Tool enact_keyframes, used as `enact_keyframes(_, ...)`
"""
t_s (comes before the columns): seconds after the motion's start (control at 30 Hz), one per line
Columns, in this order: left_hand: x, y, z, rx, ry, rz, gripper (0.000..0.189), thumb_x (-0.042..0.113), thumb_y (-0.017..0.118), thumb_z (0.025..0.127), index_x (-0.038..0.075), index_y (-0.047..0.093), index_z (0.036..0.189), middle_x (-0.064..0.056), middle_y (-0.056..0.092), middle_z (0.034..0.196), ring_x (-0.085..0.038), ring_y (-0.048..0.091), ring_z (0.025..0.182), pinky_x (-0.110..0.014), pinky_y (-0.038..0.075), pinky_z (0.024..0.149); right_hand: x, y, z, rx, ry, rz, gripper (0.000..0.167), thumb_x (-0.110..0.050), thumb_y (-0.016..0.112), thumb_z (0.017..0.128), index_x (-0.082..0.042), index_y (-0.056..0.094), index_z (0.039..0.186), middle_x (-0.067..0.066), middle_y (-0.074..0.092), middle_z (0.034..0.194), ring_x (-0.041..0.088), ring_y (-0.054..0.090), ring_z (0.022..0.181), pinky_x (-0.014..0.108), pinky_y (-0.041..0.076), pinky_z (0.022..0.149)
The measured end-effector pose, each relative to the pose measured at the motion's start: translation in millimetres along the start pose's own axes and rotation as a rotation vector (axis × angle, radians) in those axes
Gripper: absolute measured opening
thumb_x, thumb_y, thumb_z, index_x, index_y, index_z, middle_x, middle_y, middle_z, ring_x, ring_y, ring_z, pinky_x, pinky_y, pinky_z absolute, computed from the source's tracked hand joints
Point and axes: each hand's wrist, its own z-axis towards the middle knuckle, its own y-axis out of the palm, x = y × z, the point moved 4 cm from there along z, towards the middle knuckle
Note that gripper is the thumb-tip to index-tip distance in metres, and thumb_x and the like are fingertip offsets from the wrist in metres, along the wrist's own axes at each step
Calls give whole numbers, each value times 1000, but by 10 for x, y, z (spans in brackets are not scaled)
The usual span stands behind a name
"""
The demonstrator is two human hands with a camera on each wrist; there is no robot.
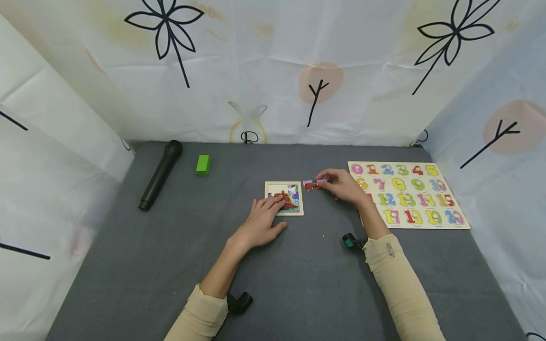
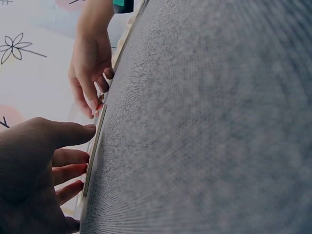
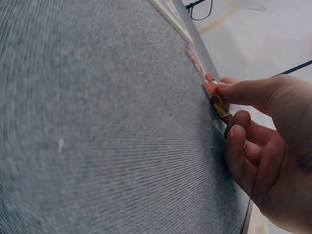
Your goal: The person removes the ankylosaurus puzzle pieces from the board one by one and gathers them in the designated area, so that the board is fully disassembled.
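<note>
A small square jigsaw puzzle in a pale wooden frame lies in the middle of the table, with a red picture partly covered by fingers. My left hand rests on it, fingers stretched over its lower left part and thumb out to the side. Just right of the frame, my right hand pinches a colourful jigsaw piece between thumb and fingers, low over the table. Next to that piece lies another jigsaw piece with red and purple print, between the frame and the fingertips.
A cream number board with bright numerals lies to the right, partly behind my right forearm. At the back left are a black microphone and a green block. White patterned cloth hangs behind the grey table.
</note>
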Motion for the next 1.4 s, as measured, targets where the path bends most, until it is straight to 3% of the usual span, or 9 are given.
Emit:
enact_keyframes(0.43, -1, -2, -4, 1, 1, 6, 66, 29, 70, 107, 6, 47, 164, -10, 38, 177, -41, 34, 163, -76, 14, 132, 8, 41, 21, 60, -11, -141, 24, -14, 67, 108, -3, 75, 128, 23, 67, 118, 6, 49, 44, 25, 46, 46)
enact_keyframes(0.83, -8, 8, 1, 3, 4, -3, 66, 28, 70, 107, 5, 47, 164, -11, 38, 177, -42, 34, 162, -77, 14, 132, -39, 61, -7, 121, -30, -185, 23, -14, 69, 107, 1, 76, 122, 28, 63, 120, 3, 47, 44, 23, 45, 50)
enact_keyframes(1.17, -2, 6, -15, 9, 3, -2, 65, 28, 71, 106, 5, 49, 162, -12, 41, 175, -42, 37, 160, -77, 15, 131, -41, 74, -26, 134, 8, -114, 23, -14, 70, 107, 0, 75, 124, 26, 61, 124, 9, 49, 46, 26, 48, 47)
enact_keyframes(1.4, -4, 1, -9, -6, -6, 10, 66, 29, 70, 107, 6, 47, 164, -11, 39, 176, -42, 36, 160, -76, 14, 132, -108, 102, -52, 140, 0, -61, 23, -12, 70, 106, 0, 74, 125, 25, 61, 121, 7, 48, 50, 25, 48, 48)
